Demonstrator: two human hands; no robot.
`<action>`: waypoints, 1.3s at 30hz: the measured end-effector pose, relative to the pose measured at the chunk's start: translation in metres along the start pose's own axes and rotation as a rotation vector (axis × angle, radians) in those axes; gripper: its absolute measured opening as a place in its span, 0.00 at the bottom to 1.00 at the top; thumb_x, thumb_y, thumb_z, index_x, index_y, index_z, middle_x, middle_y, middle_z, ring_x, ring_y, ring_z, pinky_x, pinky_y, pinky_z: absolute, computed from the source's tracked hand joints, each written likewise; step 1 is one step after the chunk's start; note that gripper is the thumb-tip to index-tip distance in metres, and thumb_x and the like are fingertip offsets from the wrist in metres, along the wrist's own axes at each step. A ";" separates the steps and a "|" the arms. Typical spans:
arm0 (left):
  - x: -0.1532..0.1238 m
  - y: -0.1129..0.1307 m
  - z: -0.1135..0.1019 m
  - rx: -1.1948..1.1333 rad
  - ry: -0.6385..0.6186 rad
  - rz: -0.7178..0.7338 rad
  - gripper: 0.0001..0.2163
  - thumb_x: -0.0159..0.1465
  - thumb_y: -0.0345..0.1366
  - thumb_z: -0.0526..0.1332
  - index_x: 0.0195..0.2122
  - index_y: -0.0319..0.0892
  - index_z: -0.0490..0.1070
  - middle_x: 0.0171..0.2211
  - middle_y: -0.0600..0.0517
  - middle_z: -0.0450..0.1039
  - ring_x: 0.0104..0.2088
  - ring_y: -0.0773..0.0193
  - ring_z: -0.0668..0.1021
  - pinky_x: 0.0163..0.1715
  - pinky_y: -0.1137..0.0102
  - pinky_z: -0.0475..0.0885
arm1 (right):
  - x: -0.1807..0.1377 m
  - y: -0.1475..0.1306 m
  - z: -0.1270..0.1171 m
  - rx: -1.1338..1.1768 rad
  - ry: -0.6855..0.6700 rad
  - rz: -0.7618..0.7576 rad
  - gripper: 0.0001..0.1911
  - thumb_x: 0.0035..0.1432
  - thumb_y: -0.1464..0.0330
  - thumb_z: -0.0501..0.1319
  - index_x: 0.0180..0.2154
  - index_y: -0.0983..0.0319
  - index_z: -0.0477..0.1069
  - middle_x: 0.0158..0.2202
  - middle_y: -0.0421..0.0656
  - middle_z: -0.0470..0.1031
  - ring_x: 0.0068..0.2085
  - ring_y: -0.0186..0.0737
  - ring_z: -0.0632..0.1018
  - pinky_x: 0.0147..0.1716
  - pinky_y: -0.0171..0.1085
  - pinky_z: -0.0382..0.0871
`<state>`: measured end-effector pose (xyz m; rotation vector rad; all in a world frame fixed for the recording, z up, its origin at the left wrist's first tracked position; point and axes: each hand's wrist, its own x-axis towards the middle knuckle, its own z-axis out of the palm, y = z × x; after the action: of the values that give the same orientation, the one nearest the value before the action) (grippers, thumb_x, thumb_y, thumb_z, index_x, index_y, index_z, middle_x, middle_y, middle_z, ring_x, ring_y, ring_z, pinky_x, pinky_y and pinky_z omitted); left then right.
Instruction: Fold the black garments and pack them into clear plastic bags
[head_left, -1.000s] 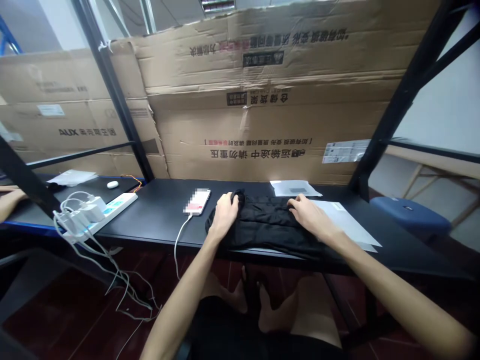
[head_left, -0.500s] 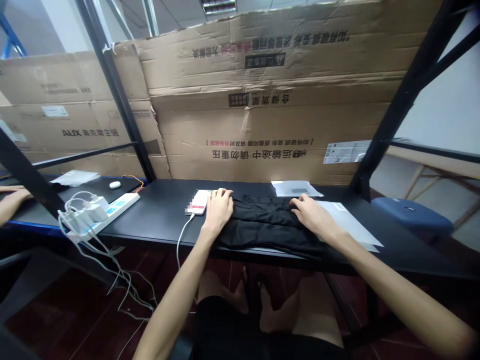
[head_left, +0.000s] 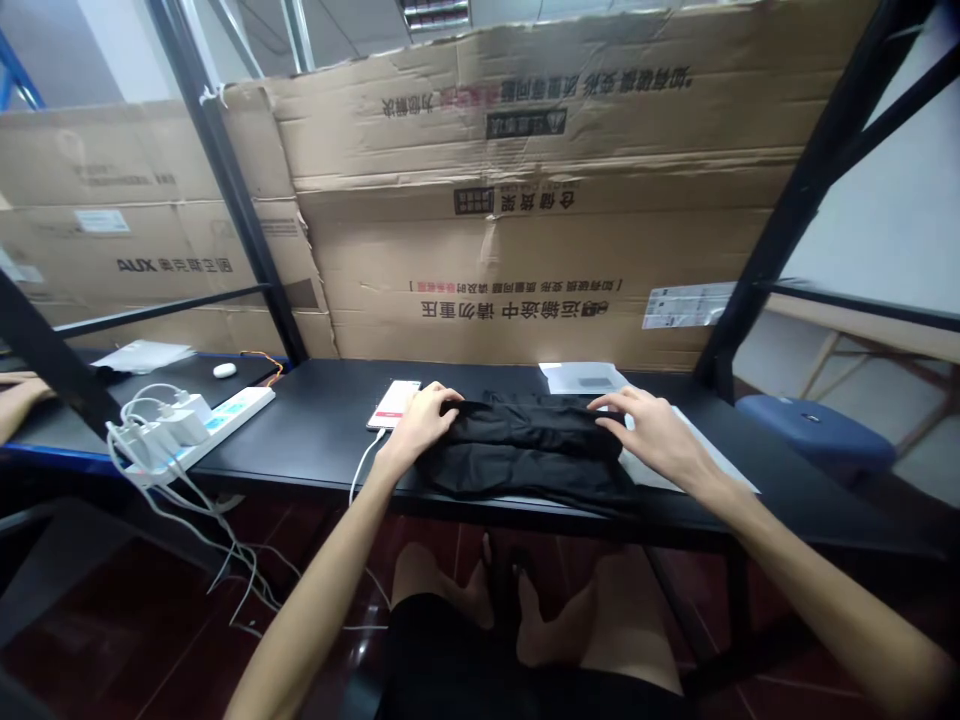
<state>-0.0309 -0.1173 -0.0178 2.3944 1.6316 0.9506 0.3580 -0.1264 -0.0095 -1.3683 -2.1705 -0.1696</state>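
Observation:
A piece of black fabric (head_left: 525, 452), probably a garment, lies in folds across the front of the desk. My left hand (head_left: 421, 428) pinches its upper left edge between thumb and fingers. At the upper right edge, my right hand (head_left: 651, 432) has thumb and fingertips closed on the fabric. The edge between the two hands looks stretched and slightly raised. Just left of my left hand is a phone (head_left: 394, 404) with a white cable plugged in. Part of a translucent plastic sheet shows beneath the fabric's lower edge.
Translucent sheets or bags (head_left: 581, 377) lie behind the fabric, with more to the right. A white power strip (head_left: 225, 425) with chargers and dangling cables sits left. Cardboard (head_left: 480, 240) walls the back. Another person's hand (head_left: 21, 402) is at far left. A blue stool (head_left: 814, 430) stands right.
Both hands have gone from resting on the fabric to pinching its upper edge. My left hand moved slightly left and down, my right hand slightly right. The fabric's edge is drawn straighter.

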 end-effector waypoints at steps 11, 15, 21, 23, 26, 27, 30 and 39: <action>-0.076 0.007 -0.033 -0.051 0.054 0.110 0.11 0.72 0.35 0.61 0.47 0.53 0.83 0.48 0.51 0.78 0.53 0.57 0.78 0.63 0.59 0.71 | -0.091 -0.011 -0.003 0.075 0.046 -0.081 0.10 0.71 0.61 0.56 0.45 0.51 0.76 0.44 0.46 0.81 0.47 0.52 0.81 0.54 0.54 0.69; -0.095 -0.002 -0.031 0.022 0.012 0.176 0.11 0.74 0.37 0.60 0.48 0.55 0.83 0.49 0.50 0.78 0.53 0.56 0.77 0.63 0.57 0.70 | -0.114 -0.010 0.001 0.017 0.038 -0.128 0.12 0.74 0.60 0.55 0.47 0.50 0.77 0.46 0.46 0.82 0.51 0.53 0.81 0.57 0.54 0.67; -0.104 -0.007 -0.030 0.073 -0.069 0.203 0.13 0.74 0.34 0.58 0.47 0.54 0.83 0.47 0.51 0.79 0.51 0.57 0.78 0.63 0.56 0.69 | -0.119 -0.007 -0.003 -0.020 -0.050 -0.197 0.14 0.74 0.56 0.57 0.46 0.49 0.80 0.46 0.44 0.84 0.53 0.53 0.80 0.57 0.55 0.65; -0.102 -0.003 -0.035 0.069 -0.120 0.202 0.13 0.73 0.35 0.58 0.48 0.55 0.83 0.47 0.51 0.80 0.52 0.57 0.78 0.65 0.55 0.68 | -0.113 -0.005 -0.008 0.007 -0.082 -0.164 0.17 0.75 0.55 0.54 0.46 0.49 0.80 0.47 0.44 0.84 0.54 0.53 0.80 0.59 0.55 0.65; -0.089 0.009 -0.044 0.039 -0.137 0.178 0.13 0.74 0.38 0.58 0.49 0.57 0.83 0.51 0.51 0.79 0.55 0.57 0.77 0.67 0.57 0.66 | -0.094 0.002 -0.017 0.005 -0.032 -0.107 0.19 0.75 0.54 0.51 0.47 0.50 0.80 0.50 0.46 0.83 0.56 0.54 0.79 0.61 0.57 0.63; -0.081 0.013 -0.046 0.032 -0.125 0.172 0.13 0.75 0.40 0.58 0.50 0.57 0.83 0.52 0.51 0.79 0.56 0.56 0.77 0.67 0.57 0.66 | -0.084 0.005 -0.019 -0.022 -0.012 -0.101 0.19 0.74 0.54 0.52 0.47 0.50 0.80 0.50 0.46 0.83 0.56 0.55 0.79 0.61 0.58 0.63; -0.051 0.022 -0.043 0.045 -0.107 0.180 0.14 0.76 0.41 0.56 0.55 0.55 0.80 0.54 0.51 0.78 0.57 0.56 0.77 0.67 0.59 0.66 | -0.052 0.015 -0.021 -0.158 -0.033 -0.107 0.17 0.72 0.56 0.56 0.53 0.50 0.79 0.54 0.48 0.81 0.57 0.58 0.76 0.57 0.59 0.63; 0.011 0.014 0.008 0.098 -0.320 0.155 0.16 0.70 0.40 0.65 0.58 0.56 0.79 0.55 0.50 0.77 0.49 0.56 0.83 0.56 0.66 0.74 | -0.014 0.009 -0.006 -0.416 -0.232 -0.286 0.15 0.65 0.69 0.58 0.50 0.56 0.79 0.53 0.52 0.79 0.54 0.58 0.75 0.53 0.54 0.63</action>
<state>-0.0124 -0.1118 -0.0137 2.6024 1.4245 0.4783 0.3725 -0.1355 -0.0136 -1.3336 -2.6284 -0.6301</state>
